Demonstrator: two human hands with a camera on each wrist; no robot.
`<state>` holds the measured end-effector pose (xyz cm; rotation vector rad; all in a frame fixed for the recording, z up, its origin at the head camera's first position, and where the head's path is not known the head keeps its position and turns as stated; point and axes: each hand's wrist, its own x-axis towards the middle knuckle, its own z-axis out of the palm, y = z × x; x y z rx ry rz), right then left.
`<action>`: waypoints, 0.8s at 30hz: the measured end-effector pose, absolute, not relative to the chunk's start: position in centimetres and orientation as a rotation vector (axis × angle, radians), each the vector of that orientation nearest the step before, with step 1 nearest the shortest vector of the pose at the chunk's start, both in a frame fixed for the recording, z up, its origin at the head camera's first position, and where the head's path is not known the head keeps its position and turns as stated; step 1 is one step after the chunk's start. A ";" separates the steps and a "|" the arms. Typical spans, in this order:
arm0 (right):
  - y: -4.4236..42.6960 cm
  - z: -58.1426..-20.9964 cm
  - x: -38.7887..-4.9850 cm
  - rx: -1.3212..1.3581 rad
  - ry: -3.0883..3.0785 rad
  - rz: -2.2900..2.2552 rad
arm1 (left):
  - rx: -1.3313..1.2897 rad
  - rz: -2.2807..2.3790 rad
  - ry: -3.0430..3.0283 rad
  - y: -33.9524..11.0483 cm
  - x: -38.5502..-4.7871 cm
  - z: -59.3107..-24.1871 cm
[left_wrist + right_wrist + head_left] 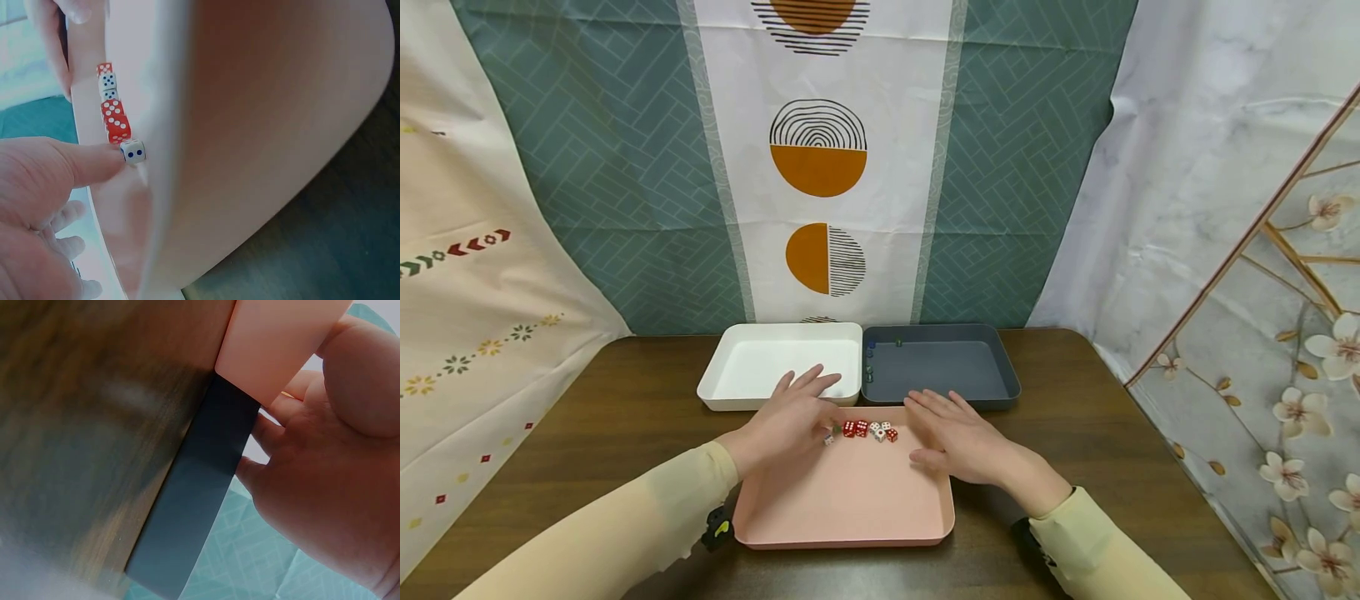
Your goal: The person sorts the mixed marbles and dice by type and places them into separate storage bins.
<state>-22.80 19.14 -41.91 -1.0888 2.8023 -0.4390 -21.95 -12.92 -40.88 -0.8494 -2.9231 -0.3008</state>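
Observation:
My left hand (793, 417) reaches over the far left part of a pink tray (850, 508). Its thumb and forefinger come together at a small green die (837, 428), while the other fingers spread out. A white die (133, 152) with blue dots lies against the thumb tip in the left wrist view; the green one is hidden there. Several red dice (861, 428) and white dice (880, 434) sit in a row along the tray's far side. My right hand (958, 437) lies over the tray's far right corner, fingers extended and holding nothing.
Behind the pink tray stand a white tray (775, 335) on the left and a dark grey tray (947, 367) on the right. Small blue and green dice (870, 372) lie in the dark one. Patterned cloths hang around the brown wooden table (647, 400).

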 end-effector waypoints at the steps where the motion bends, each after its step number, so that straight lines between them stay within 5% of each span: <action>1: 19.1 -41.9 -22.8 -1.088 2.803 -0.439 | -0.853 -0.295 -2.918 -12.9 -21.9 -40.9; 24: 19.2 -42.0 -22.9 -1.103 2.805 -0.434 | -0.901 -0.092 -2.906 -12.8 -22.5 -41.5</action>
